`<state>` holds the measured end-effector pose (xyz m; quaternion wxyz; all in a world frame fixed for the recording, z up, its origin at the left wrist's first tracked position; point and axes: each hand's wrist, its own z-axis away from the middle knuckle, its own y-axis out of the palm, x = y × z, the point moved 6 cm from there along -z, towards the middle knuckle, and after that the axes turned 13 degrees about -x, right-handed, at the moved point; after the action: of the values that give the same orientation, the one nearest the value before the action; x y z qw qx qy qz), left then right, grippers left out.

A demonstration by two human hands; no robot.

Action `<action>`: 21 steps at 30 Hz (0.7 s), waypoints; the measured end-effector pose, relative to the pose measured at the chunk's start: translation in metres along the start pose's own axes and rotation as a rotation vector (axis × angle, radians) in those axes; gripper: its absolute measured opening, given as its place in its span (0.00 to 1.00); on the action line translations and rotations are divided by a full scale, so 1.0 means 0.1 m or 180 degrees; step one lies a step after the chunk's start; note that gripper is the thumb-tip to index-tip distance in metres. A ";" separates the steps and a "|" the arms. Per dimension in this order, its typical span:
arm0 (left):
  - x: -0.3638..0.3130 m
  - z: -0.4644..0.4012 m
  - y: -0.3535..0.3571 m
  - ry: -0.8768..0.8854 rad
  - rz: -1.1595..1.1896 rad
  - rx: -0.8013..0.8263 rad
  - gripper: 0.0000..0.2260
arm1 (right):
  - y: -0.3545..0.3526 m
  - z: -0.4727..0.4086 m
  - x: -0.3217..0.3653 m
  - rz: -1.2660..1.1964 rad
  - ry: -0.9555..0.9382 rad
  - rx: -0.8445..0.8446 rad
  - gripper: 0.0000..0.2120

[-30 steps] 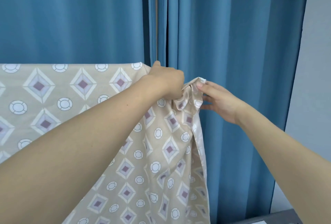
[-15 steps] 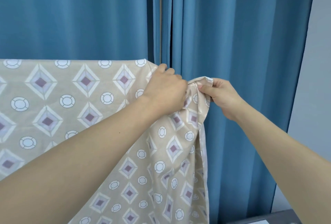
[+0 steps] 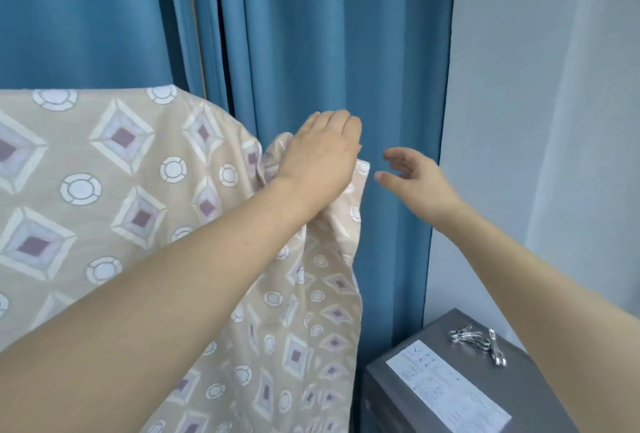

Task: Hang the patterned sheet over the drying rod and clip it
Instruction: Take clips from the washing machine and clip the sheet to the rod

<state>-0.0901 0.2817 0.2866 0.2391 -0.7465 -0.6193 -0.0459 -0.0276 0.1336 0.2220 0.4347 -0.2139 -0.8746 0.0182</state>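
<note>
**Sheet up on the rod, clips not yet fetched**

Blue pleated curtains (image 3: 311, 34) filled the wall behind. Across them, from nine o'clock toward the centre, hung the beige cotton sheet with its diamond-and-ring pattern (image 3: 114, 169), draped over a rod I could not see beneath it. The left hand (image 3: 320, 152) lay palm-down on the bunched right end, its fingers gently bent over the cloth; whether they gripped it, I could not tell. The right hand (image 3: 412, 176) hovered just beside that edge, fingers loosely spread, holding nothing. At five o'clock, silver metal clips (image 3: 476, 340) lay on a grey box (image 3: 540, 394). To my eye, the left hand ought to pin the gather while the right fetched a clip.
</note>
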 end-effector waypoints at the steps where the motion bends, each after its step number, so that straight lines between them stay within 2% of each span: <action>1: -0.09 -0.01 0.06 0.0003 0.0116 -0.0012 0.11 | -0.12 0.05 -0.09 0.0165 0.0038 -0.0091 0.21; 8: -0.98 0.08 0.44 -0.0030 0.1108 0.0108 0.11 | -1.02 0.57 -0.71 0.1196 0.0409 -0.0602 0.22; 13: -1.70 0.26 0.88 -0.0120 0.1766 0.0476 0.14 | -1.59 1.01 -1.22 0.1783 0.0735 -0.0693 0.22; 17: -2.28 0.50 1.42 -0.0098 0.2002 0.0931 0.16 | -1.90 1.21 -1.85 0.1965 0.1053 -0.0659 0.22; 21: -2.85 0.88 2.17 0.0094 0.2068 0.1613 0.20 | -1.99 1.19 -2.62 0.1950 0.1363 -0.0528 0.22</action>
<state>0.0301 0.0354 0.0398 0.4262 -0.8199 -0.3397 0.1752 -0.0513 -0.1309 -0.0062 0.5632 -0.4989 -0.6580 0.0312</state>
